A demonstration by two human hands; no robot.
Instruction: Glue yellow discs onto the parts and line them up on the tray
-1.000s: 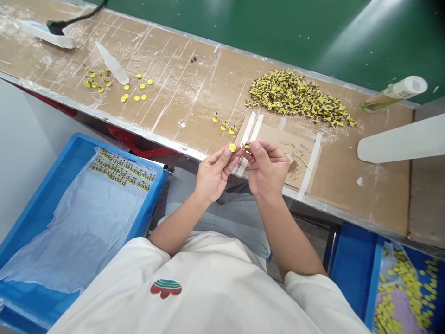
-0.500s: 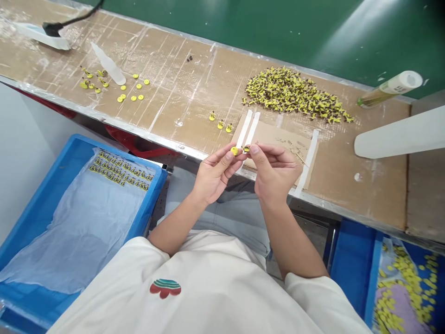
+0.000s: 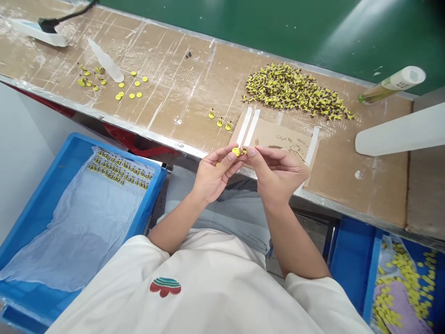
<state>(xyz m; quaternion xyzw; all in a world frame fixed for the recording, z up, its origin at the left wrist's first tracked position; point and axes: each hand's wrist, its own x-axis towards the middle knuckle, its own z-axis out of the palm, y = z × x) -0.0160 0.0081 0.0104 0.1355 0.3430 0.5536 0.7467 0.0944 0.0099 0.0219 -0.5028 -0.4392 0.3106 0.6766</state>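
My left hand [image 3: 213, 174] pinches a small yellow disc [image 3: 236, 151] between thumb and fingertips. My right hand [image 3: 276, 171] pinches a tiny yellow-and-dark piece [image 3: 244, 150] and presses it against the disc. Both hands meet just in front of the bench edge, over my lap. A large heap of yellow-and-dark pieces [image 3: 297, 92] lies on the bench beyond my right hand. Three joined pieces [image 3: 219, 119] stand on the bench just beyond my left hand.
A cardboard pad with white tape strips [image 3: 278, 135] lies on the bench. Loose yellow discs [image 3: 130, 87] and a clear nozzle bottle [image 3: 105, 60] are far left. A blue tray [image 3: 62, 185] holds rows of joined pieces at my left. Another blue bin [image 3: 403, 287] of yellow discs sits low right.
My two hands have drawn together: the disc and the small piece, apart a second ago, now touch. The view has shifted slightly.
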